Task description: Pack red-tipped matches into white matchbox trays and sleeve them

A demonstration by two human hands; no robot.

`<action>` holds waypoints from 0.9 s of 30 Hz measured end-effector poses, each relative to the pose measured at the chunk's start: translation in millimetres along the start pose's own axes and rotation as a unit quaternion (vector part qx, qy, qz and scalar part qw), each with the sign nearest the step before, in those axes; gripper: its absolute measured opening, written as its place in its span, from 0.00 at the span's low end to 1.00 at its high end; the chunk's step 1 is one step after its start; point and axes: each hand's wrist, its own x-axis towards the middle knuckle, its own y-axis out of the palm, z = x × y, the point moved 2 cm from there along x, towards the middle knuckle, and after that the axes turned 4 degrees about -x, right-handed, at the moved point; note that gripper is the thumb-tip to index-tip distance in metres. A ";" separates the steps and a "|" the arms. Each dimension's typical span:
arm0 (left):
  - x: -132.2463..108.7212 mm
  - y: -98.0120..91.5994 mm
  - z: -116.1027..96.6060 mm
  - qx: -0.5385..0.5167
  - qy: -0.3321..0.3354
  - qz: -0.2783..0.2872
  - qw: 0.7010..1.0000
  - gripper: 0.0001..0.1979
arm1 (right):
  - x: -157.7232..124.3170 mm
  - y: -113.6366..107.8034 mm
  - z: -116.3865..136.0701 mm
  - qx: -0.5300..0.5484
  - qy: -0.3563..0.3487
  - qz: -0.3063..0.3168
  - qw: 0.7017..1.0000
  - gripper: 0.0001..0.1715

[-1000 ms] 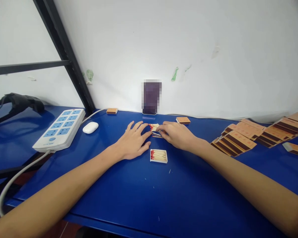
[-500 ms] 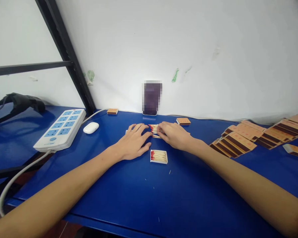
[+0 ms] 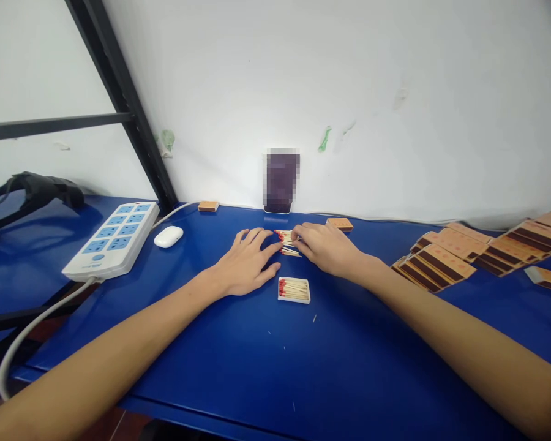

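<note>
My left hand [image 3: 248,262] lies on the blue table with its fingers spread, holding nothing. Its index fingertip and thumb reach beside the red heads of a small pile of loose matches [image 3: 286,240]. From the other side, my right hand [image 3: 328,246] has its fingers curled at the plain ends of these matches. The fingers hide part of the pile, and how many matches they grip cannot be made out. Nearer to me lies a white matchbox tray [image 3: 294,299], filled with matches whose red heads point left.
Matchboxes stand at the back, one on the left [image 3: 208,206] and one behind my right hand [image 3: 340,225]. Flat matchbox sleeves [image 3: 441,263] overlap on the right. A power strip [image 3: 112,239], a white earbud case [image 3: 168,237] and an upright phone [image 3: 280,184] are also here.
My right hand has shifted slightly right, and its thumb and fingers are a little further apart. More of the loose matches shows between the hands. My left hand has hardly moved.
</note>
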 end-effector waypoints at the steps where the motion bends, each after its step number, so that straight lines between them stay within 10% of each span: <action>1: 0.0 0.4 0.2 0.002 0.000 0.000 1.000 0.22 | 0.5 0.4 0.5 -0.010 -0.001 0.001 1.000 0.13; 27: -1.7 0.1 -0.4 -0.002 0.009 -0.020 1.000 0.19 | 4.6 2.5 -0.7 0.075 -0.010 0.014 0.997 0.13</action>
